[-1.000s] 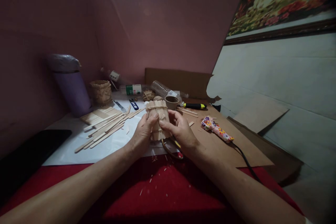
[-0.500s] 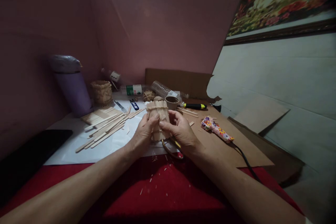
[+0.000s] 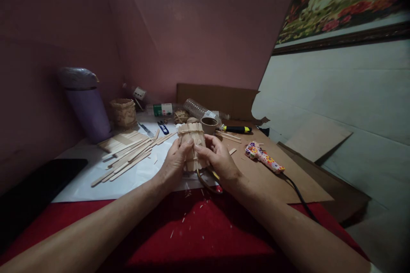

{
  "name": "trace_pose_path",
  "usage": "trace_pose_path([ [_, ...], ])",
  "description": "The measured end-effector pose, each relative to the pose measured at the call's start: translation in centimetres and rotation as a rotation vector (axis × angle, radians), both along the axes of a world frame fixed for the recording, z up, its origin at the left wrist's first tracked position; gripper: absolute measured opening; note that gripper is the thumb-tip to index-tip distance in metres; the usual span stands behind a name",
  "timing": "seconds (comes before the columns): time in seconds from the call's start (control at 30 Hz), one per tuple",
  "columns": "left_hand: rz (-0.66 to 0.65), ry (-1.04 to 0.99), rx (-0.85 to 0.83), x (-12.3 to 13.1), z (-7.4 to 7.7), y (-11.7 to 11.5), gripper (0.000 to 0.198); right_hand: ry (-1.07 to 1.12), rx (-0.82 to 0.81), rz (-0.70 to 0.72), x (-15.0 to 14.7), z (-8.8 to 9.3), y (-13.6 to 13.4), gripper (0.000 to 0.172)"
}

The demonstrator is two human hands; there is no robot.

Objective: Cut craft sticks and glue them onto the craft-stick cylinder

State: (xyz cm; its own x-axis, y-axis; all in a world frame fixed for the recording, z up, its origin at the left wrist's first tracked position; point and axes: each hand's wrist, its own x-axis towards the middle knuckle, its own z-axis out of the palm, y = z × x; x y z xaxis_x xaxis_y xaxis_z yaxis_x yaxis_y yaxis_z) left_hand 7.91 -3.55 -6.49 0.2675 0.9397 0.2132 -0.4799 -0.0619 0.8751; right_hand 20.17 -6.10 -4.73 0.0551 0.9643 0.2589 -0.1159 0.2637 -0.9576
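Between my hands is a small popsicle-stick cup, upright, with twine tied round it near its top and bottom. My left hand is closed on its left side, the thumb lying across the front. From the other side my right hand grips it, with the thumb and fingers pressed near a small wood piece on the front. Beneath the cup lie scissors, their handle loops partly hidden by my right hand. Loose popsicle sticks are spread on white paper to the left.
A patterned glue gun with a black cord lies on cardboard at right. Behind are a yellow-black utility knife, a round cup, plastic bottles and a twine ball. A purple tumbler and another stick cup stand left.
Almost nothing differs. The whole view has shifted very slightly, while both hands keep the same hold on the popsicle-stick cup.
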Motion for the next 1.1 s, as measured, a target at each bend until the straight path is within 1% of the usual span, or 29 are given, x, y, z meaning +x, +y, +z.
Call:
trace_pose_path([
  [0.27,0.021,-0.02,-0.036,0.0,0.3,-0.3,0.041,0.029,-0.011,0.012,-0.2,0.3,-0.2,0.045],
  [0.33,0.025,-0.031,-0.062,0.1,0.6,-0.5,0.042,-0.002,-0.005,-0.024,-0.1,0.1,0.0,0.043],
  [0.37,0.026,-0.039,-0.076,0.2,0.8,-0.6,0.042,-0.029,0.011,-0.072,0.0,0.0,0.1,0.042],
  [0.43,0.017,-0.058,-0.092,0.2,1.2,-0.8,0.042,-0.117,0.097,-0.212,0.2,0.0,0.0,0.04],
  [0.5,0.003,-0.071,-0.102,0.3,1.4,-0.9,0.044,-0.25,0.267,-0.34,0.4,0.2,-0.3,0.033],
  [0.57,-0.005,-0.072,-0.1,0.3,1.4,-0.8,0.045,-0.395,0.457,-0.41,0.4,0.5,-0.8,0.022],
  [0.63,-0.011,-0.067,-0.09,0.2,1.2,-0.7,0.046,-0.519,0.58,-0.445,0.4,0.8,-1.4,0.014],
  [0.7,-0.014,-0.063,-0.068,0.1,1.0,-0.6,0.046,-0.618,0.615,-0.45,0.3,0.9,-1.7,0.012],
  [0.77,-0.014,-0.056,-0.05,0.1,0.9,-0.5,0.044,-0.686,0.612,-0.426,0.2,0.9,-1.8,0.015],
  [0.93,-0.033,-0.044,-0.037,-0.1,0.9,-0.5,0.045,-0.743,0.629,-0.363,0.2,0.7,-1.9,0.026],
  [1.0,-0.033,-0.031,-0.023,-0.2,0.9,-0.5,0.044,-0.751,0.644,-0.36,0.2,0.8,-1.9,0.024],
  [1.1,-0.036,-0.02,0.005,-0.1,0.8,-0.5,0.044,-0.745,0.631,-0.368,0.2,0.9,-2.0,0.016],
])
